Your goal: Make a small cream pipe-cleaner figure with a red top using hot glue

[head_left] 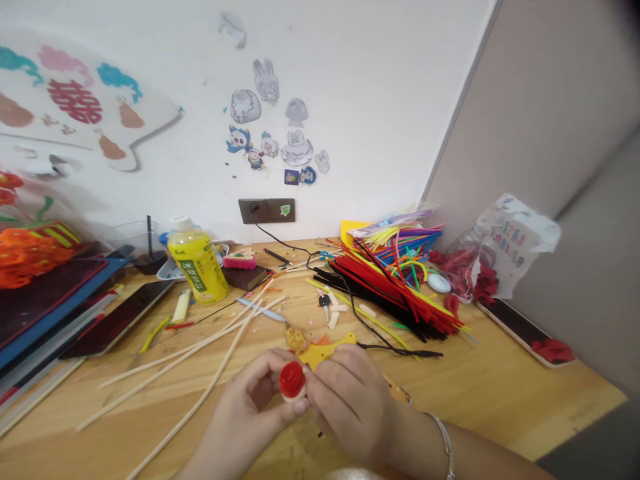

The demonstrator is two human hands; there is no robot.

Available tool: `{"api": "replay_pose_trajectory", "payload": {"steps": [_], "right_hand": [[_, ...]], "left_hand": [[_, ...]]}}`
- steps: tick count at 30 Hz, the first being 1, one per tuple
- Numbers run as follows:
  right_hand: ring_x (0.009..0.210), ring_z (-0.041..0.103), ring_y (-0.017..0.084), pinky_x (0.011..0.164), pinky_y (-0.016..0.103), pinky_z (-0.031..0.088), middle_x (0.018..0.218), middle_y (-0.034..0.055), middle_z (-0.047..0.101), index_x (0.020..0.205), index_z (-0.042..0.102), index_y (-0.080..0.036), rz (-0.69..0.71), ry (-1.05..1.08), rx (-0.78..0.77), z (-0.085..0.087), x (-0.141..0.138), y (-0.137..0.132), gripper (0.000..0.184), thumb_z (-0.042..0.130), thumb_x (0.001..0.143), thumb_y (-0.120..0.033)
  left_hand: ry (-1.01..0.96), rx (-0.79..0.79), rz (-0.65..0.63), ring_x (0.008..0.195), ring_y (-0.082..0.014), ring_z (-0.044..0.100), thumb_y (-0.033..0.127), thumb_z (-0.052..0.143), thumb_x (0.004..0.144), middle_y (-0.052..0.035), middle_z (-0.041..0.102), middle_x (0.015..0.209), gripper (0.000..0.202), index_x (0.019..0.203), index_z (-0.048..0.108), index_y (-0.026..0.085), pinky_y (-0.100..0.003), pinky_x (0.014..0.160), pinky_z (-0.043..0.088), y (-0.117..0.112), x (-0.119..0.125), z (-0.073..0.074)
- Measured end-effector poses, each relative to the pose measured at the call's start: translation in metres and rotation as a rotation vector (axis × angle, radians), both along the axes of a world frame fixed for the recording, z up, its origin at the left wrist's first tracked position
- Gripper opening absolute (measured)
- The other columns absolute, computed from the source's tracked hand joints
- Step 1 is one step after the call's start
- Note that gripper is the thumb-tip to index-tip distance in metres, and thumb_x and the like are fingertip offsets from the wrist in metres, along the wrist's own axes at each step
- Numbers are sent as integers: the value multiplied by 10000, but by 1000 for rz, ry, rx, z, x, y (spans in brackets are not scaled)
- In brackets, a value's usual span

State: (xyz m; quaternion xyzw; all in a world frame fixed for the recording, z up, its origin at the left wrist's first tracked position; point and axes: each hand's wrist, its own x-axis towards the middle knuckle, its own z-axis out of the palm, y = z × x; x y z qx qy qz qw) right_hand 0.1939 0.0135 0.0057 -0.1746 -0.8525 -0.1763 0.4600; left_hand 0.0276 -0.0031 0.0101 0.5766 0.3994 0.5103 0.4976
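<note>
Between both hands is a small round red coil [292, 380] with a cream lower edge, rolled like a rosebud; it looks like wound pipe cleaner. My left hand [253, 400] grips it from the left, with the index finger curled behind and the thumb under its front. My right hand [353, 400] is closed at the coil's right edge, fingertips pressed against it; the right thumb is hidden. Just beyond the hands lies a yellow flat piece [327, 348], partly covered by the fingers. Long cream strips [215, 373] run across the table on the left.
A big bundle of red and black pipe cleaners [395, 293] lies at the back right, near a plastic bag [510, 247]. A yellow bottle [199, 263] stands back left, beside a dark tablet [120, 317]. A black cable [355, 303] crosses the table near a key [324, 303].
</note>
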Motion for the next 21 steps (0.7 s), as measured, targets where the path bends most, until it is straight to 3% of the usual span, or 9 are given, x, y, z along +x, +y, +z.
{"api": "replay_pose_trajectory", "payload": {"steps": [13, 21], "right_hand": [[653, 491, 186, 595, 338, 443, 692, 80, 579, 824, 581, -81, -11, 10, -3, -5, 0, 0, 114, 469, 801, -73], [667, 511, 197, 596, 345, 454, 683, 94, 586, 866, 589, -42, 3, -11, 1, 0, 2, -2, 136, 471, 801, -59]], "left_hand": [[-12, 6, 13, 670, -164, 583, 183, 761, 605, 2, 618, 667, 151, 632, 613, 188, -244, 633, 483, -1, 2, 1], [3, 4, 5, 715, -169, 592, 158, 750, 625, 2, 633, 706, 146, 660, 613, 194, -256, 679, 487, -2, 0, -1]]}}
